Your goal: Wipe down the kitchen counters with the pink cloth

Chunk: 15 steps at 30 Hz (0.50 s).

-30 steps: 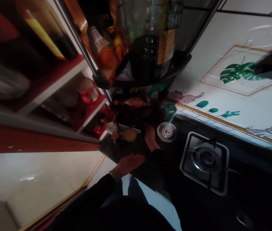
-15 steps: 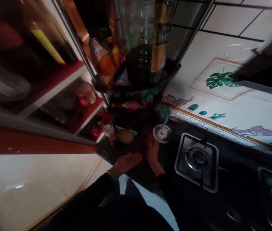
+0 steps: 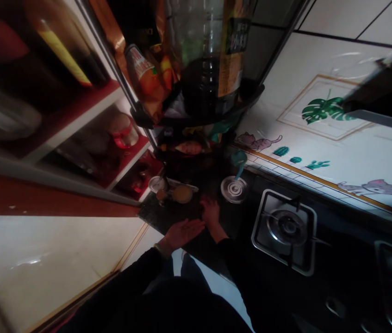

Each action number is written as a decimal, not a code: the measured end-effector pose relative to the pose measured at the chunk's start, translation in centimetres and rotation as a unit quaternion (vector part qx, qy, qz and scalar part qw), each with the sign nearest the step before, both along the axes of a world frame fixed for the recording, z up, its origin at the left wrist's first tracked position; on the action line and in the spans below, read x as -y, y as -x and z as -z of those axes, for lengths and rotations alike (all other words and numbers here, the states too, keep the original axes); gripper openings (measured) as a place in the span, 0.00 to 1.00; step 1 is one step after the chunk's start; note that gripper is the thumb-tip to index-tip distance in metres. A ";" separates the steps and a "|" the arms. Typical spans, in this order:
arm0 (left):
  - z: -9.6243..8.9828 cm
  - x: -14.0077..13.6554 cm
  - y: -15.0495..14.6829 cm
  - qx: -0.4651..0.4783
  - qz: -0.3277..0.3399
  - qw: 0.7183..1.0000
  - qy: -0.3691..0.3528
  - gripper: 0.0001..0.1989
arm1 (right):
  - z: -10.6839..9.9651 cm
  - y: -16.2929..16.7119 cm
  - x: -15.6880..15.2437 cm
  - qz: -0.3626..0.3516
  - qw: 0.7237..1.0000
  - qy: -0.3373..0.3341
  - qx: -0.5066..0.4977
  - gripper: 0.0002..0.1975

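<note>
The ringed disc (image 3: 233, 189) is lying flat on the dark worktop (image 3: 239, 219), apparently left within easy reach of the right hand (image 3: 210, 212), which is hovering or resting just left of the disc. Its fingers are bending forward and down; I cannot tell whether they are gripping anything small, since their undersides are hidden in shadow.

The left hand (image 3: 183, 232) is sitting further left of the disc and nearer the body, palm up, its fingers stretching out loosely straight and gripping nothing visible — a pose that would suit receiving or supporting something. Its tips are ending beside the right hand; whether they are touching it is unclear.

Well left of the disc, a tan round piece (image 3: 182, 194) and a white round container (image 3: 156, 184) are standing close together, probably grouped there away from the gas burner (image 3: 289, 225), which is occupying the disc's right side. Just beyond the disc, a teal object (image 3: 239, 158) is sitting near the wall, its narrow end pointing toward the disc. Above and left of the disc, a rack (image 3: 256, 95) is carrying a large bottle (image 3: 199, 83) — its raised rim presumably guarding against slipping.
</note>
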<state>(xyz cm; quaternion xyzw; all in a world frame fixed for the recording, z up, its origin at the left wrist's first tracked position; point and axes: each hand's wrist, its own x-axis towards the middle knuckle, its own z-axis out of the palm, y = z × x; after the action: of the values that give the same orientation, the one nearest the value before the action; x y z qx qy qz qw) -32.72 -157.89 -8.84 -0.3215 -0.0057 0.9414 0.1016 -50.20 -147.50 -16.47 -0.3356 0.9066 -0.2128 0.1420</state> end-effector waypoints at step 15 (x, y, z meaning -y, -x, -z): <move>0.5 0.3 -1.7 0.017 -0.008 1.000 0.012 0.32 | -0.7 1.6 2.0 0.002 1.000 0.016 0.016 0.25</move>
<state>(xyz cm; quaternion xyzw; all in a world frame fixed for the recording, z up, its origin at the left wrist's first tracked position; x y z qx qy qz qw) -31.00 -158.23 -9.32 -0.3383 0.0018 0.9367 0.0901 -51.76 -149.46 -15.79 -0.3329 0.9011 -0.2334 0.1508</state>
